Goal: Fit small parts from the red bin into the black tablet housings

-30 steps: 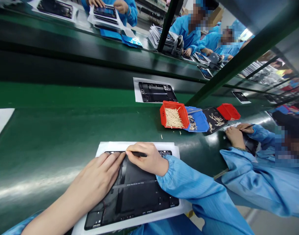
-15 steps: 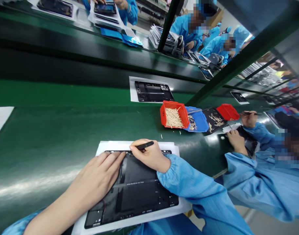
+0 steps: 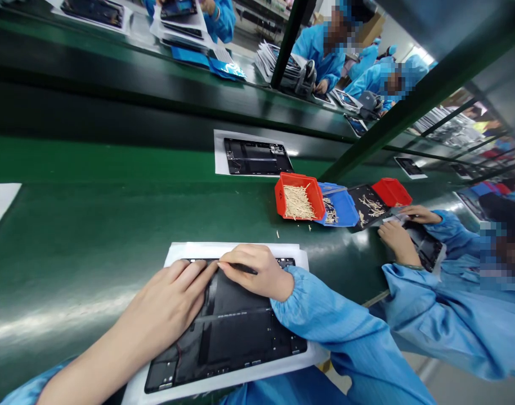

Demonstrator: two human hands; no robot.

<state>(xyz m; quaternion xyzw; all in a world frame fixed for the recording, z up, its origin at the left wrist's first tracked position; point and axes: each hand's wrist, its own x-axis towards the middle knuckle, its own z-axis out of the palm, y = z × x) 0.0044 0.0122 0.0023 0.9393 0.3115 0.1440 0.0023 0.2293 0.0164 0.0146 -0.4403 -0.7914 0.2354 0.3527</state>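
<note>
A left hand (image 3: 175, 295), open, presses on a black tablet panel (image 3: 236, 332) lying on white paper (image 3: 236, 250), just beside the right hand (image 3: 257, 273) clamped on a black pick (image 3: 245, 268). A red bin of wooden sticks (image 3: 298, 197) and a blue tray (image 3: 335, 207) sit upper right; a co-worker's hands (image 3: 403, 230) work at far right.

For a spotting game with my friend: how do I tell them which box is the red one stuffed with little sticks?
Start at the long green belt. Beyond the black tablet panel under the person's right hand sits a small red bin. It is the one heaped with pale wooden sticks, while the blue tray next to it holds only a few.
</note>
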